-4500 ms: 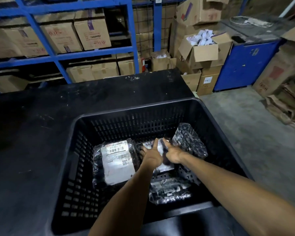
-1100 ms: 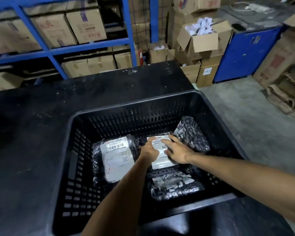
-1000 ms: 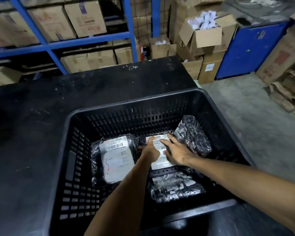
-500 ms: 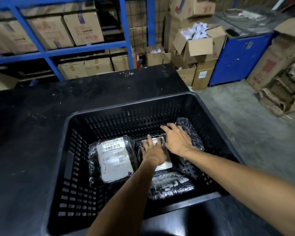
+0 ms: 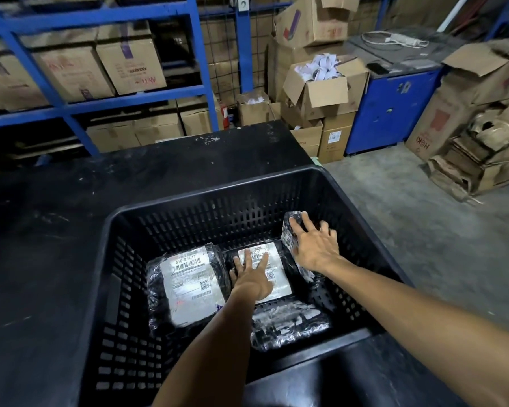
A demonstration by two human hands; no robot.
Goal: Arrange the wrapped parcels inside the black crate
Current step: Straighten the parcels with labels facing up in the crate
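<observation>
A black slatted crate (image 5: pixel 159 207) stands on a black table and holds several parcels wrapped in dark plastic. A large labelled parcel (image 5: pixel 188 286) lies flat at the left of the crate floor. Beside it lies a middle labelled parcel (image 5: pixel 276 259), and my left hand (image 5: pixel 253 277) rests flat on it with the fingers spread. An upright parcel (image 5: pixel 288 239) leans against the right wall, and my right hand (image 5: pixel 315 248) lies spread against it. Another wrapped parcel (image 5: pixel 288 321) lies near the front wall.
The black table (image 5: pixel 56 230) stretches left and behind the crate. Blue shelving (image 5: pixel 100 22) with cardboard boxes stands at the back. Open cartons (image 5: pixel 323 89), a blue cabinet (image 5: pixel 391 104) and flattened cardboard (image 5: pixel 476 160) edge the concrete floor at the right.
My right hand has left the middle parcel and moved right onto the upright parcel at the wall. My left hand has opened flat on the middle parcel.
</observation>
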